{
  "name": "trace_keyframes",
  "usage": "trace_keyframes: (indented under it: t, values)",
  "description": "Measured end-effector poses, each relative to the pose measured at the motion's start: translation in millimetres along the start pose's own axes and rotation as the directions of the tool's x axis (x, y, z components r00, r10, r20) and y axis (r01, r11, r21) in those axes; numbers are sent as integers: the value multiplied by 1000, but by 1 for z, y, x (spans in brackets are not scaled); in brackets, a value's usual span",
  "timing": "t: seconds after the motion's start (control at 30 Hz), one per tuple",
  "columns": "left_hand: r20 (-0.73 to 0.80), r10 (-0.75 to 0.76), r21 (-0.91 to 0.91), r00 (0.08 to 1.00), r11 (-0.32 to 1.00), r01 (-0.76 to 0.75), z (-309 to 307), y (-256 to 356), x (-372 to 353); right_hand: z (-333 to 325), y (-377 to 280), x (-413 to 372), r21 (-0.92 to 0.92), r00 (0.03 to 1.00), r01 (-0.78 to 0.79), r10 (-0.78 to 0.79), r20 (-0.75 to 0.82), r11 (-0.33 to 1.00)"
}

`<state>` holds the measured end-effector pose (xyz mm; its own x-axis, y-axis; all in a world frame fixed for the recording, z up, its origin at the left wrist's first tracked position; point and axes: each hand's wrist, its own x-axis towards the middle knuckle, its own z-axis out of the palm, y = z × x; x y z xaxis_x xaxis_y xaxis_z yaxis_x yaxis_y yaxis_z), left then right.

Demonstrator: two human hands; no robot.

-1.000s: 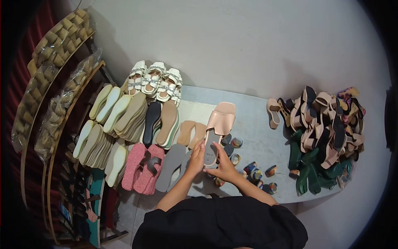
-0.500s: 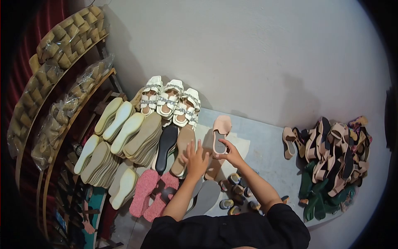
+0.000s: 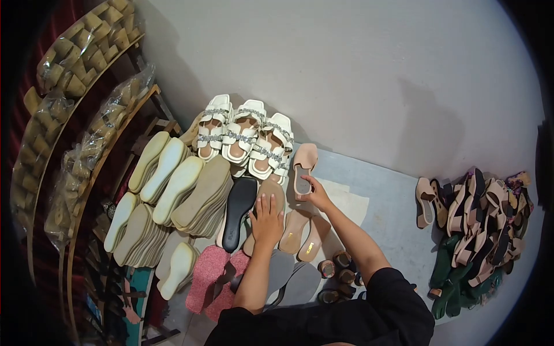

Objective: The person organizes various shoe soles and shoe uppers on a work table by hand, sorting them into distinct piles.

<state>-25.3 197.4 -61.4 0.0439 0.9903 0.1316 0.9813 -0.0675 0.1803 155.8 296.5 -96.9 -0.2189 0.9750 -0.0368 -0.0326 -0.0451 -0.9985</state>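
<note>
My right hand (image 3: 315, 195) grips a pale pink slide sandal (image 3: 306, 157) at its heel end, thumb over the grey insole. The sandal's wide strap points toward the wall. Lying flat with fingers extended, my left hand (image 3: 267, 222) rests on a tan sole (image 3: 273, 190). To its left is a black sole (image 3: 240, 207). Just right of the left hand lie tan soles (image 3: 295, 226) with gold lettering. Grey soles (image 3: 300, 282) sit below them, partly covered by my left arm.
White sandals with decorated straps (image 3: 245, 132) stand near the wall. Stacked beige soles (image 3: 202, 199) and pink soles (image 3: 206, 277) fill the left. Small heels (image 3: 344, 260) lie near my body. Sandals (image 3: 473, 225) are piled at right. Shelves (image 3: 109, 179) hold bagged wooden-looking blocks.
My left hand has come down from a raised position onto the tan sole. The right hand still holds the sandal, and the camera view has shifted slightly.
</note>
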Motion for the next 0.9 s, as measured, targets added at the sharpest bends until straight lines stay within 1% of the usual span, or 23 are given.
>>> trace_keyframes:
  t: [0.03,0.13,0.17,0.27,0.37,0.47,0.57,0.67,0.7,0.8,0.87,0.9]
  values:
    - [10,1,11,1000,1000,-1,-1,0,0,1,3,3,-43,1000,31,-31,-2,999]
    - [21,0,29,1000,1000,0,-2,1,1,4,11,10,-31,1000,31,-31,-4,999]
    - [21,-1,31,1000,1000,0,-2,1,0,6,16,11,-6,999,31,-31,-20,1000]
    - [12,6,19,1000,1000,-6,0,1,1,9,25,16,153,998,-30,37,-45,988]
    - [8,9,38,1000,999,-9,0,2,0,11,36,25,139,999,-5,12,-49,990]
    - [-2,10,35,1000,999,-10,2,2,0,18,49,39,16,994,20,-18,-110,1000]
    - [-28,19,19,999,1000,-18,5,0,0,21,66,46,-191,969,111,-150,-199,975]
    - [-30,15,17,999,1000,-15,-2,5,-2,19,21,-3,-374,931,65,-191,-311,925]
    - [-37,12,27,999,1000,-11,-1,6,-2,9,30,-17,-363,923,78,-205,-325,928]
    - [-91,32,28,995,999,-29,0,5,-3,-37,22,-98,-314,946,30,-128,-298,949]
    - [-11,23,-3,1000,1000,-24,-10,6,-4,-78,28,-161,-315,921,30,-149,-360,949]
    - [25,14,-15,1000,1000,-14,-16,10,-4,-101,31,-194,-302,896,-11,-124,-425,953]
